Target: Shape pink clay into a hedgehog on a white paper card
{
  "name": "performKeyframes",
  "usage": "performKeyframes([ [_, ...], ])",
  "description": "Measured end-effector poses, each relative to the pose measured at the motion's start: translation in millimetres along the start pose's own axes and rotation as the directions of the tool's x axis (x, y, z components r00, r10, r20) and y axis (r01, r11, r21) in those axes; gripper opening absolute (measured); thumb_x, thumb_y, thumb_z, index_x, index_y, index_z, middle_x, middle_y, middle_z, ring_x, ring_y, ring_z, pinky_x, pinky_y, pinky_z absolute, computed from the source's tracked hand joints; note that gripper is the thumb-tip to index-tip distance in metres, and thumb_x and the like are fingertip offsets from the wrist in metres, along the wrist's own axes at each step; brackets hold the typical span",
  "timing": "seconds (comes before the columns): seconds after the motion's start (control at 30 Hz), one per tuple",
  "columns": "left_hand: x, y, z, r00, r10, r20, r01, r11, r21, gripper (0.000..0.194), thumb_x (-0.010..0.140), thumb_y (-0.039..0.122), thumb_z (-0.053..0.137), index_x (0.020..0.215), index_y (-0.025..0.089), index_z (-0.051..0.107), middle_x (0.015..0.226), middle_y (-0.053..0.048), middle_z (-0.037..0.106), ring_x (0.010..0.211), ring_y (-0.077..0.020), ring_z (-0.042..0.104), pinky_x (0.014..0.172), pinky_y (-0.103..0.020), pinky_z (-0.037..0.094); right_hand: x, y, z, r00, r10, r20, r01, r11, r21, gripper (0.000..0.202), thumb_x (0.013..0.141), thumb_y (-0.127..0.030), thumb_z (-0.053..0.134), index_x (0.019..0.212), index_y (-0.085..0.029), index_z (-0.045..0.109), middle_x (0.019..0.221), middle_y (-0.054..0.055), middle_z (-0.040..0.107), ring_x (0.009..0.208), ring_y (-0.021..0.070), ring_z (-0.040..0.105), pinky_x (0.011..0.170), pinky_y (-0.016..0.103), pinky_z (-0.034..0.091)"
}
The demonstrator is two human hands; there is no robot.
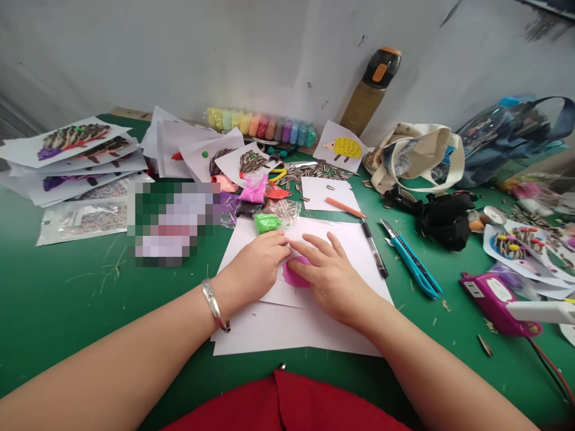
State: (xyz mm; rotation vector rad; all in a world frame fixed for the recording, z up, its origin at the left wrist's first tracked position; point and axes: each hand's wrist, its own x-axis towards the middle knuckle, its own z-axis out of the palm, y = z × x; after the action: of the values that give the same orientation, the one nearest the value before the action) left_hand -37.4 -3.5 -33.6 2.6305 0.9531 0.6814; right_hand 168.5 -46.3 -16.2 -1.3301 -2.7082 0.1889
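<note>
White paper sheets (256, 326) lie on the green table under both hands. A flattened patch of magenta clay (296, 273) sits on the top sheet. My right hand (332, 278) rests over it with fingers spread, the fingertips touching the clay and paper. My left hand (256, 266), a silver bracelet on its wrist, lies on the paper left of the clay with its fingers bent together; whether it holds anything is hidden. Just beyond are a bag of green clay (268, 222) and a bag of pink clay (254, 188).
Right of the paper lie a black pen (374, 248) and a blue cutter (413, 260). Farther right is a magenta glue gun (498, 302). Sunflower seeds (314, 172), a bottle (371, 93) and a yellow hedgehog picture (344, 146) are at the back. Pictures (72, 149) are stacked left.
</note>
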Motion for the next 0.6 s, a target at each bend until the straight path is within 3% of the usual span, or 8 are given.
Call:
performKeyframes([
  [0.13, 1.2, 0.6, -0.6, 0.999, -0.023, 0.029, 0.024, 0.998, -0.051, 0.041, 0.083, -0.005, 0.040, 0.098, 0.013, 0.072, 0.099, -0.008, 0.071, 0.104, -0.0198, 0.063, 0.103, -0.037, 0.052, 4.2, -5.1, 1.7, 1.000, -0.003, 0.011, 0.003, 1.000, -0.003, 0.049, 0.083, 0.000, 0.044, 0.120, -0.022, 0.068, 0.157, 0.005, 0.044, 0.144, 0.0367, 0.034, 0.117, 0.071, 0.016],
  [0.33, 0.5, 0.3, 0.9, 1.000, -0.004, -0.030, 0.004, 1.000, -0.005, 0.038, 0.085, -0.003, 0.039, 0.091, 0.013, 0.072, 0.097, -0.009, 0.071, 0.106, -0.0204, 0.063, 0.106, -0.037, 0.050, 0.0, -1.9, 2.0, 0.998, 0.040, -0.050, -0.039, 0.999, 0.005, 0.060, 0.081, 0.002, 0.045, 0.131, -0.024, 0.062, 0.156, 0.005, 0.045, 0.144, 0.0356, 0.033, 0.117, 0.068, 0.019],
  [0.6, 1.0, 0.0, 0.5, 1.000, -0.010, -0.018, 0.010, 1.000, -0.030, 0.040, 0.084, -0.004, 0.038, 0.093, 0.014, 0.073, 0.099, -0.009, 0.072, 0.105, -0.0201, 0.064, 0.105, -0.039, 0.051, 1.5, -4.2, 1.6, 1.000, 0.018, 0.009, -0.018, 1.000, 0.004, 0.058, 0.083, 0.001, 0.044, 0.131, -0.026, 0.062, 0.158, 0.004, 0.041, 0.144, 0.0348, 0.032, 0.118, 0.069, 0.017],
])
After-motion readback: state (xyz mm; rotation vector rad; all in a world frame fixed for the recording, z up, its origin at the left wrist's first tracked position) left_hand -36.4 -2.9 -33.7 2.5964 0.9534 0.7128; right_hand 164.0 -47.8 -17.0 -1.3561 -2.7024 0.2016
